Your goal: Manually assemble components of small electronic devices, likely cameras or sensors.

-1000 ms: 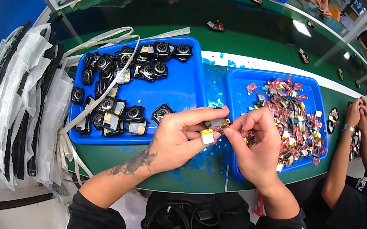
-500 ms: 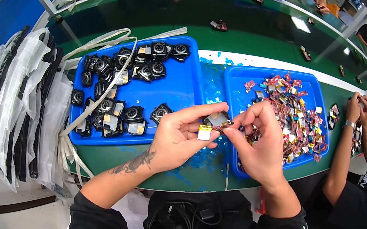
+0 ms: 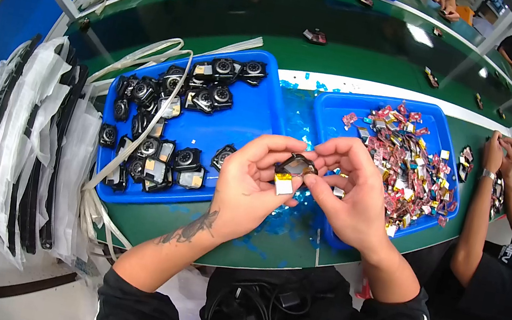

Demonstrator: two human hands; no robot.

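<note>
— How are the hands set?
— Left hand (image 3: 252,183) and right hand (image 3: 349,194) meet above the desk's (image 3: 200,246) near edge, fingers curled, both pinching one small dark module (image 3: 294,167) with a yellow tab.
— And behind them?
— A blue tray (image 3: 242,120) of black parts, another (image 3: 341,106) of pink-wrapped pieces.

Clear plastic bags (image 3: 33,141) hang stacked at the left edge; small red-and-silver packets (image 3: 406,162) fill the right blue tray (image 3: 337,106).
</note>
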